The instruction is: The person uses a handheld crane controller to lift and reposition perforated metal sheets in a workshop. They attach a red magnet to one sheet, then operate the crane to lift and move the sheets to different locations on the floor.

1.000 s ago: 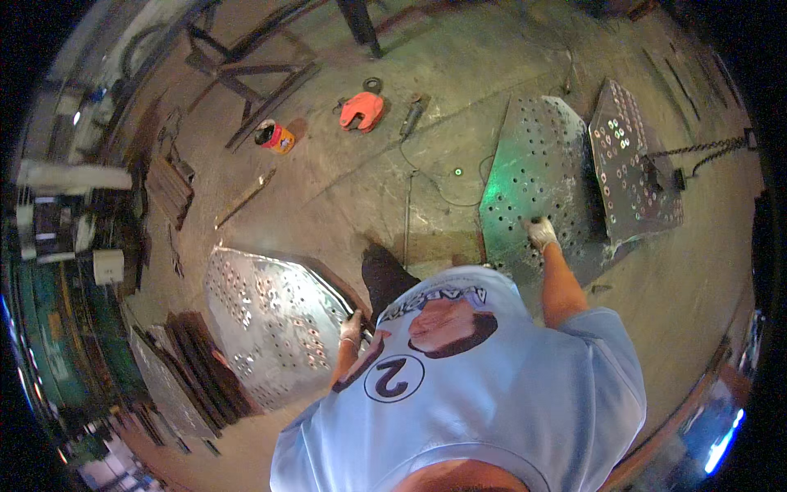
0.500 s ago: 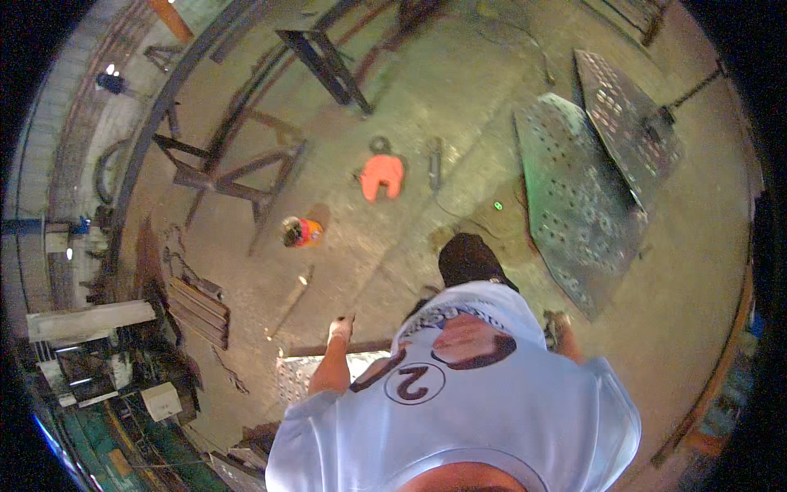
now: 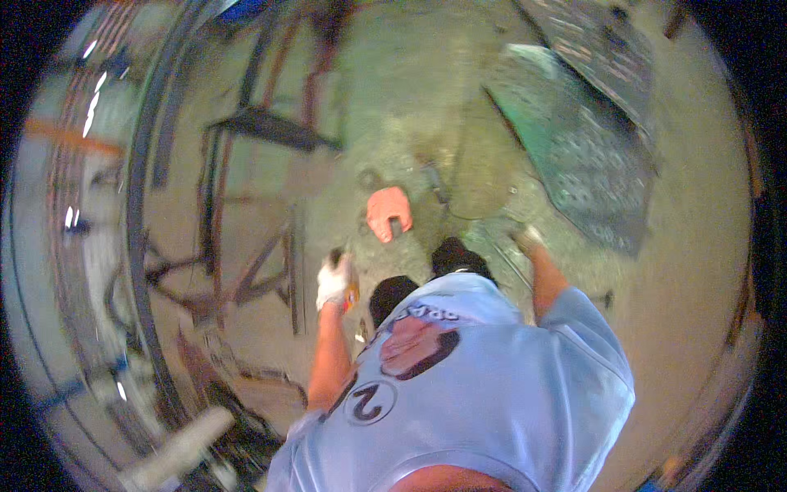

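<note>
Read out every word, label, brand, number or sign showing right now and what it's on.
Light blue shirt: a circled number, upside down; legible, but I don't copy printed text.
Same shirt: lettering near the hem, upside down and partly folded, not copied either.
Orange clamp: no readable text.
Orange item by the left hand: mostly hidden, too blurred to read.

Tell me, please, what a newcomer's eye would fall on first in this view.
The bright orange-red clamp on the floor near the picture's centre would likely catch the eye first. Next might come the light-blue shirt filling the lower middle, and the large greenish-grey metal plate at the upper right. The white-looking left hand also stands out, below and left of the clamp.
</note>
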Demonstrator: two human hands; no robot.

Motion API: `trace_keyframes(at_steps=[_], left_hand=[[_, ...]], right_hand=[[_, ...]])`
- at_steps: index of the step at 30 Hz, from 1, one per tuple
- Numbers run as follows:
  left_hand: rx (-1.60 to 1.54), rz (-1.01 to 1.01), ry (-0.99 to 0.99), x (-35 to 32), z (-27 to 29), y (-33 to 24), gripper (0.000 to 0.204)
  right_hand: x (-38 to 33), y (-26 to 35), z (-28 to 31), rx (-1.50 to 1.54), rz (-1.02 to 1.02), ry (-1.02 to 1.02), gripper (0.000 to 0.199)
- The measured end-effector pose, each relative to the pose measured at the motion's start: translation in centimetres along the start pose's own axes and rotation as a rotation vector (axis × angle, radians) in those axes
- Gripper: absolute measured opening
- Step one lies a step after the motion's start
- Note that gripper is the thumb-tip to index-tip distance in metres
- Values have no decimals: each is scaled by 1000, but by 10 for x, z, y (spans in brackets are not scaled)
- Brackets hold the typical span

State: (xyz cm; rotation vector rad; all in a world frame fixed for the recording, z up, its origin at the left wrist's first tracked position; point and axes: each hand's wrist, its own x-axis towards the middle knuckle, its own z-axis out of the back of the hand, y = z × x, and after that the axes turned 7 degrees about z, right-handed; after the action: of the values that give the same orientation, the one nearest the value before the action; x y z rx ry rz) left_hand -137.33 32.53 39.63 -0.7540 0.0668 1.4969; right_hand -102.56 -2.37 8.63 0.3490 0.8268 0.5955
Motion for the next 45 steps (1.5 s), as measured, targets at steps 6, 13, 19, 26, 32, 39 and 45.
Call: trace_keyframes(at_steps=[6,13,19,26,32,39,45], left_hand=[[21,-264,-222,117,110,-96,68],[577,-744,-748,361,223,-182,80],[1076,-955,-614,479,212,-262,83],[623,-1491,-371,554,180,-274,70],[599,-1293,-436,571,164,-239,85],[637,-1356,-358,611,141,-241,81],[658,-1341,-355,610,150,-239,78]], right_hand=[[59,225,106,398,-7,-189,59],[146,252,-36,387,-234,-219,66],[171,261,-156,431,-476,-131,66],[366,284,-310,371,-393,-72,48],[568,368,-280,75,-4,-28,28],[672,380,-352,-33,9,-197,28],[679,395,-355,-119,100,282,28]])
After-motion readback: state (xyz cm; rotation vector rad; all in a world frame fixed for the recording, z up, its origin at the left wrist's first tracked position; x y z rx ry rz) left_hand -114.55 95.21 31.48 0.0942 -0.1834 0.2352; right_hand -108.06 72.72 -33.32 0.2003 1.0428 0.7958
